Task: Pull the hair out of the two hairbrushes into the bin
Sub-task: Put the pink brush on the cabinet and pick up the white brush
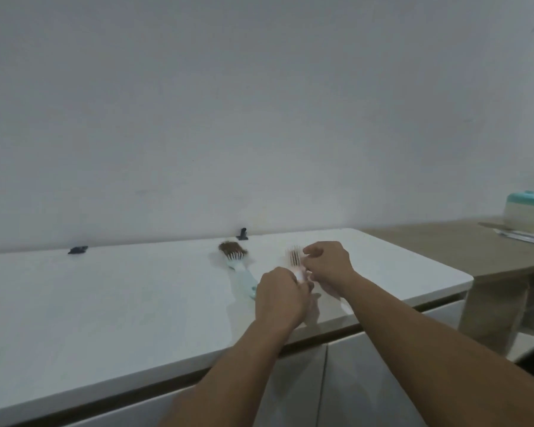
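A pink hairbrush (295, 259) stands bristles toward me above the white counter (105, 297). My left hand (279, 300) grips its handle from below. My right hand (329, 263) is at the brush head's right side, fingers pinched at the bristles; whether hair is between them is too small to tell. A teal-and-white hairbrush (239, 266) lies on the counter just left of my hands, its head matted with brown hair. No bin is in view.
Two small dark clips, one (77, 249) at the far left and one (242, 234) behind the teal brush, lie by the wall. A wooden table (444, 251) on the right carries a teal-lidded container (526, 208) and papers. Cabinet doors run under the counter edge.
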Motion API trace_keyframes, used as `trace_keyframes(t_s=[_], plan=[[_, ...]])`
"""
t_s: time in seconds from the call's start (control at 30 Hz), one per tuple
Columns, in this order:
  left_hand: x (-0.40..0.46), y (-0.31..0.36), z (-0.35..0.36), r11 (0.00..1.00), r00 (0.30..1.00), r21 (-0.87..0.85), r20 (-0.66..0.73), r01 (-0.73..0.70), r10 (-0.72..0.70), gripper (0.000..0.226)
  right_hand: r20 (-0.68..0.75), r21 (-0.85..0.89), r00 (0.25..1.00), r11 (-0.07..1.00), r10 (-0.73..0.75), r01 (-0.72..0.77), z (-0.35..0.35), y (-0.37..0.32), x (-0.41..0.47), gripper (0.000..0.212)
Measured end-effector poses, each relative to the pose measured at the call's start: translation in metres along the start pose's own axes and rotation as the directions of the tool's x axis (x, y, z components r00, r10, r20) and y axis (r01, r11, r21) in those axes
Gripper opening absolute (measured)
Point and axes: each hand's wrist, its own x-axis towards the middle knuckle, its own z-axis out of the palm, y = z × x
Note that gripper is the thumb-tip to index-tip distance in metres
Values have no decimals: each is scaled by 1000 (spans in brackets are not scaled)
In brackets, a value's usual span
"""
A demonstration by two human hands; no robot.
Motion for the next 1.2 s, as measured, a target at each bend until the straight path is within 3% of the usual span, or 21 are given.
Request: trace_keyframes(t_s=[0.17, 0.3, 0.43, 0.5, 0.6, 0.73, 0.93, 1.1, 1.2], plan=[[-3, 1, -1, 1000, 1000, -26, -21, -10, 9, 39, -3, -108, 997, 992, -71, 70, 4, 7, -1, 17], [-9, 4, -15, 996, 983, -78, -180, -38, 23, 29, -12, -139, 991, 981, -137, 134, 4, 10, -5, 21], [-2, -8, -36, 996, 919, 76, -388, -46, 72, 19, -52, -127, 989, 984, -135, 128, 4, 3, -6, 26], [6, -16, -46, 988, 904, 155, -421, -16, 81, 23, -69, -140, 985, 979, -160, 150, 7, -1, -8, 23], [18, -29, -54, 941, 945, 326, -326, 91, 21, 36, -47, -211, 975, 957, -216, 201, 13, -8, -11, 21], [24, -43, -56, 915, 973, 349, -174, 203, -149, 29, 25, -240, 967, 938, -253, 251, 23, -19, -14, 19], [23, -44, -57, 940, 980, 288, -130, 184, -151, 21, 114, -261, 956, 921, -269, 290, 36, -29, -18, 16], [19, -42, -59, 926, 992, 357, -25, 123, -122, 21, 157, -269, 948, 911, -278, 312, 41, -32, -21, 18], [12, -37, -64, 948, 993, 300, 9, 108, -116, 18, 184, -181, 954, 945, -238, 271, 42, -35, -24, 24]])
